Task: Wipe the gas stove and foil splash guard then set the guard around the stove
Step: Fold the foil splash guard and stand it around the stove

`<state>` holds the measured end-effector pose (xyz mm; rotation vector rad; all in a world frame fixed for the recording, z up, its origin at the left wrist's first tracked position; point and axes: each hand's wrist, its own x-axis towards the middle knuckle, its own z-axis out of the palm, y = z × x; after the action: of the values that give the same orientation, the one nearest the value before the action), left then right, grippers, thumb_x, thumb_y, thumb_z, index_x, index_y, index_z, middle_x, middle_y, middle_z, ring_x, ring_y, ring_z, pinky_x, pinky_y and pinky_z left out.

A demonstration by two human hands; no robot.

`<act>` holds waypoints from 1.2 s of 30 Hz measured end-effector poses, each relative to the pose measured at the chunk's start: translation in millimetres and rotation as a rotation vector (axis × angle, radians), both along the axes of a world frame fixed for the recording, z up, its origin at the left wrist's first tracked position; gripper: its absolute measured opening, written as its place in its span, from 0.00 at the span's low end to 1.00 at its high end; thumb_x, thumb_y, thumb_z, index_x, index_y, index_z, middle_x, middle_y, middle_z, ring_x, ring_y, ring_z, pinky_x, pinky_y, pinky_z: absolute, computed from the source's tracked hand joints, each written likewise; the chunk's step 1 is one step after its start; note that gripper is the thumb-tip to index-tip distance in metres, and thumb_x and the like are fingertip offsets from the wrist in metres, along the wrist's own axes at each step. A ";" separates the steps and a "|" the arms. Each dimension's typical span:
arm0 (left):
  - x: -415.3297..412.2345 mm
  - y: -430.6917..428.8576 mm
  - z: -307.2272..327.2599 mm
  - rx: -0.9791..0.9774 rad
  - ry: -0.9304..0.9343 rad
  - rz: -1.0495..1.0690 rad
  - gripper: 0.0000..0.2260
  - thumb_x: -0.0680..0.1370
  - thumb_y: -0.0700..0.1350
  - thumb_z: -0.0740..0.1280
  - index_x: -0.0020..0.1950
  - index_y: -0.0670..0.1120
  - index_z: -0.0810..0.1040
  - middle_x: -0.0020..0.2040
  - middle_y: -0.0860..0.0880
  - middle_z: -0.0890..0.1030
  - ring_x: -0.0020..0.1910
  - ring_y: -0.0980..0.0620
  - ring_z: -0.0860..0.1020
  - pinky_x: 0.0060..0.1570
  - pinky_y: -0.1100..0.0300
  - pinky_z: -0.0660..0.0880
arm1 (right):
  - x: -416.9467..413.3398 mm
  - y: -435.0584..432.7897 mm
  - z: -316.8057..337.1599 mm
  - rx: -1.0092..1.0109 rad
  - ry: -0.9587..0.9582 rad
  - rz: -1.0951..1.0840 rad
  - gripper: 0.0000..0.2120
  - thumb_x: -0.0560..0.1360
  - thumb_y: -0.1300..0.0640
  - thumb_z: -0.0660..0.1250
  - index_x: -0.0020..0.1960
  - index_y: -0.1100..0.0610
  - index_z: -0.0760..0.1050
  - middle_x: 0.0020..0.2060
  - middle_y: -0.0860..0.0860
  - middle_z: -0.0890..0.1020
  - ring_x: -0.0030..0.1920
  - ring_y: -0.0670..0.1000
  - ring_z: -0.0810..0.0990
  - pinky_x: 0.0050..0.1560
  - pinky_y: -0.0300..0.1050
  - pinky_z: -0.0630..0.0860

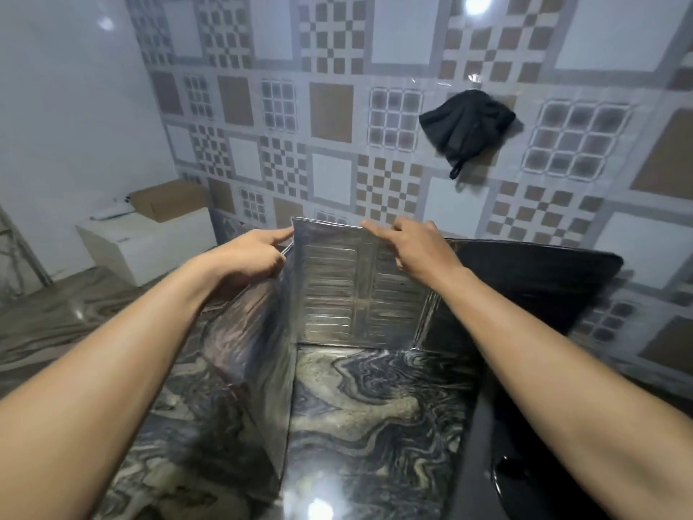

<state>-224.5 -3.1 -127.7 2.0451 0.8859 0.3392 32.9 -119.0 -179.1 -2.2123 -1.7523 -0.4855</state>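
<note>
I have the foil splash guard (360,290) standing upright on the marble counter (367,407) near the far tiled wall (337,106), panels angled so it stands alone. My left hand (251,253) pinches its top left corner; my right hand (416,249) closes over the top edge. Both arms reach forward, steadying it.

Surfaces: mostly glossy.
Ribbed silver foil splash guard (360,290) shiny, standing on polished swirled marble countertop (360,407); behind it glazed patterned wall tiles (330,110), matt black cloth (465,125).
</note>
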 end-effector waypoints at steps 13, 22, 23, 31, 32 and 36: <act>78.2 28.8 -15.1 -0.061 0.013 -0.300 0.42 0.65 0.31 0.61 0.73 0.63 0.68 0.69 0.59 0.76 0.64 0.41 0.78 0.64 0.44 0.73 | 85.9 -52.4 13.3 -0.042 0.063 -0.128 0.35 0.76 0.69 0.62 0.74 0.39 0.64 0.43 0.51 0.68 0.43 0.51 0.68 0.45 0.47 0.72; 129.8 -20.5 -37.0 0.376 0.050 -0.403 0.32 0.79 0.41 0.67 0.79 0.53 0.57 0.73 0.49 0.72 0.71 0.48 0.71 0.70 0.60 0.64 | 131.2 -90.2 -1.2 -0.087 0.033 -0.194 0.33 0.79 0.64 0.61 0.76 0.38 0.57 0.42 0.48 0.68 0.47 0.52 0.69 0.47 0.48 0.71; 131.8 -24.7 -37.6 0.411 0.086 -0.416 0.35 0.78 0.42 0.68 0.80 0.53 0.54 0.74 0.48 0.71 0.71 0.47 0.71 0.68 0.62 0.64 | 133.7 -91.5 -3.3 -0.086 0.010 -0.191 0.32 0.80 0.60 0.62 0.77 0.39 0.56 0.44 0.48 0.70 0.48 0.52 0.69 0.49 0.49 0.72; 138.2 -21.0 -26.1 0.326 0.175 -0.400 0.44 0.72 0.29 0.70 0.81 0.51 0.53 0.75 0.45 0.68 0.72 0.45 0.70 0.68 0.57 0.67 | 158.0 -112.1 -5.6 -0.066 -0.005 -0.236 0.32 0.80 0.59 0.65 0.78 0.40 0.55 0.55 0.53 0.76 0.57 0.56 0.72 0.54 0.52 0.73; 137.8 -23.3 -24.4 0.289 0.158 -0.404 0.43 0.73 0.30 0.71 0.80 0.53 0.53 0.75 0.47 0.68 0.71 0.47 0.71 0.67 0.59 0.68 | 161.7 -119.8 -3.8 -0.072 0.003 -0.240 0.31 0.80 0.57 0.64 0.78 0.41 0.55 0.54 0.52 0.75 0.58 0.56 0.72 0.54 0.53 0.73; 145.1 -48.1 -16.6 0.229 0.084 -0.486 0.41 0.73 0.34 0.73 0.78 0.54 0.58 0.69 0.59 0.69 0.65 0.60 0.70 0.52 0.78 0.67 | 174.0 -156.2 3.0 -0.111 0.043 -0.281 0.32 0.80 0.55 0.63 0.76 0.35 0.52 0.46 0.46 0.66 0.55 0.56 0.72 0.52 0.54 0.75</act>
<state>-79.4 -51.1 -144.2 2.4186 0.3842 0.0882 206.9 -275.3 -176.2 -2.5433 -1.4863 -0.4044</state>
